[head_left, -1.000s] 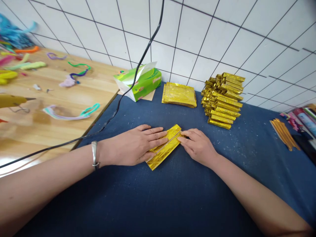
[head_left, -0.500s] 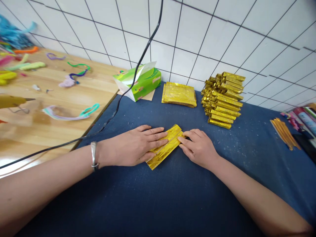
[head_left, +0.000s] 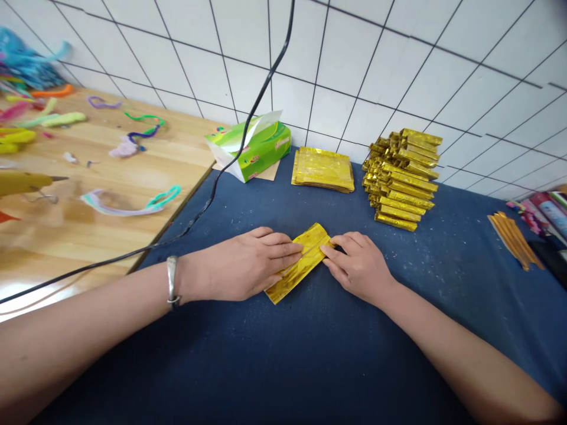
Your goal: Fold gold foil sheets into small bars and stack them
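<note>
A gold foil paper [head_left: 297,273], folded into a strip with a seam along its middle, lies at a slant on the dark blue cloth. My left hand [head_left: 248,264] rests on its left part, fingers pressed together and pointing right. At the upper right end, my right hand [head_left: 357,264] pinches the paper's edge between thumb and fingers. Behind lies a stack of flat gold sheets [head_left: 323,170]. To its right stands a pile of folded gold strips [head_left: 401,180].
A green tissue box [head_left: 266,147] stands by the tiled wall. A black cable [head_left: 215,183] hangs across the left side. On the wooden table [head_left: 186,139] lie fuzzy coloured stems and a yellow glue gun [head_left: 26,182]. Brown strips [head_left: 514,239] lie far right.
The fingers of my left hand have drawn closer together and bent a little on the paper. My right hand keeps its pinch at the same end. The view has shifted slightly.
</note>
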A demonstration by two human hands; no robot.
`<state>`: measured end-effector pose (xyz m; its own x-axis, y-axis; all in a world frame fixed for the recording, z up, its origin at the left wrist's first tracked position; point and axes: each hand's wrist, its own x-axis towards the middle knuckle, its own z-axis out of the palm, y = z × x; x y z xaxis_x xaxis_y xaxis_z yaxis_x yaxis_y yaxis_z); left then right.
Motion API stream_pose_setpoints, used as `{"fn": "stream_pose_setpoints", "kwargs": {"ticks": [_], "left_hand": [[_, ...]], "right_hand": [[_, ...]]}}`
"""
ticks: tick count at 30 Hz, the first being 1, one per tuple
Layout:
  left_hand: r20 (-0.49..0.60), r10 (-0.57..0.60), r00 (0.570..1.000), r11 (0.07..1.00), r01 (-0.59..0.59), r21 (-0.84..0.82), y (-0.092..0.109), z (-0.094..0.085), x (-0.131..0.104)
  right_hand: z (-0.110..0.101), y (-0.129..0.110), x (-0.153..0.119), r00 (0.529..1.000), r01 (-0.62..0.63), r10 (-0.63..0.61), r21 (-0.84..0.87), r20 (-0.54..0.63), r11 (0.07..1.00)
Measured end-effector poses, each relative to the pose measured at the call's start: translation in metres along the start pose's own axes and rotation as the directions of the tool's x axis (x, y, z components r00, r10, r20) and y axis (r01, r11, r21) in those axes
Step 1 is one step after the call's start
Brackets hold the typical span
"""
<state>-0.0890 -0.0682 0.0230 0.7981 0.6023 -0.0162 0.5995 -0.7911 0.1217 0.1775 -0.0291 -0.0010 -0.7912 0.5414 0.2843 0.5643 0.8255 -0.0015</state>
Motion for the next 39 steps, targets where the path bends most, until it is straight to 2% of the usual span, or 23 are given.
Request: {"fn": "stream_pose_setpoints", "kwargs": {"ticks": [9,27,34,39], "left_hand": [[0.023,0.045,0.999,0.999,-0.045,0.002,0.002,-0.003,0.0],[0.0,0.034,0.999,0.998,-0.034,0.059,0.009,-0.008,0.001],[-0.055,-0.057,0.997,0.997,0.06,0.054,0.018,0.0,0.006],[-0.063,-0.06,0.996,0.995,0.064,0.073,0.022,0.003,0.007]], "right_hand": [[-0.001,-0.001,0.0,1.0,0.003,-0.003,-0.02,0.015,1.0],[0.0,0.002,-0.002,1.0,-0.01,0.01,0.014,0.027,1.0],[0.003,0.002,0.002,0.988,-0.125,0.141,0.191,-0.068,0.974],[0.007,-0.005,0.006,0.969,-0.206,0.228,0.201,-0.098,0.958]]}}
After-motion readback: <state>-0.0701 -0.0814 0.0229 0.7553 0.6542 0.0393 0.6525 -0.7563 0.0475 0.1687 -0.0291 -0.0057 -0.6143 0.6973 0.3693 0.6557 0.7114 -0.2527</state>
